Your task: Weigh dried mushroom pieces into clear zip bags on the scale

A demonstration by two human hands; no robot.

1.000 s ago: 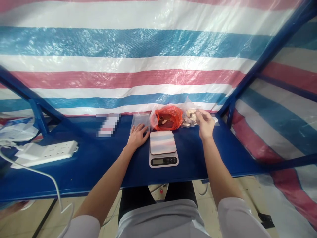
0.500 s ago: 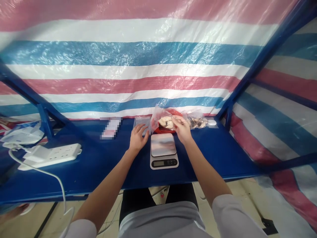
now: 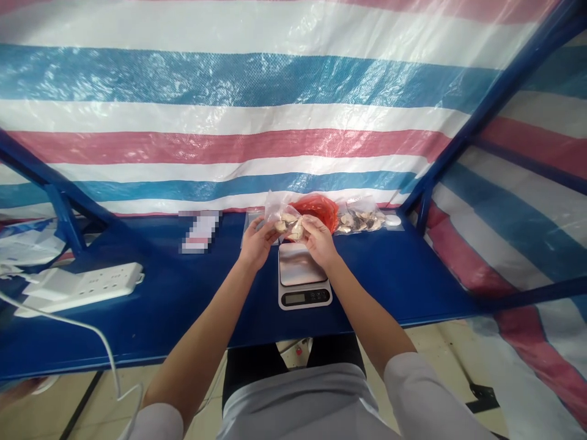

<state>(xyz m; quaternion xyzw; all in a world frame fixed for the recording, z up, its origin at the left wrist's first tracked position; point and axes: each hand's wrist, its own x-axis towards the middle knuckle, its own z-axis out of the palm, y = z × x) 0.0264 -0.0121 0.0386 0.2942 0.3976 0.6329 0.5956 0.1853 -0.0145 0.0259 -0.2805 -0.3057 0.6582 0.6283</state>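
Two-handed pinch on a clear plastic bag [image 3: 288,223]

The left hand [image 3: 259,244] and right hand [image 3: 320,242] pinch it by fingers and thumbs, just above the digital scale [image 3: 302,298] (display too small to read); a bag of pale slices [image 3: 362,219] and a red bag [image 3: 318,208] lie behind; a card's print [image 3: 199,232] is blurred.

Both hands, the left hand [image 3: 259,243] and the right hand [image 3: 320,241], pinch a clear plastic bag [image 3: 288,225] of pale dried slices just above a digital kitchen scale [image 3: 300,275]. Behind them on the blue bench [image 3: 403,275] lie a red plastic bag [image 3: 318,208] and, to its right, a second clear bag [image 3: 360,219] of slices. A white power strip [image 3: 77,288] sits at the left of the frame.
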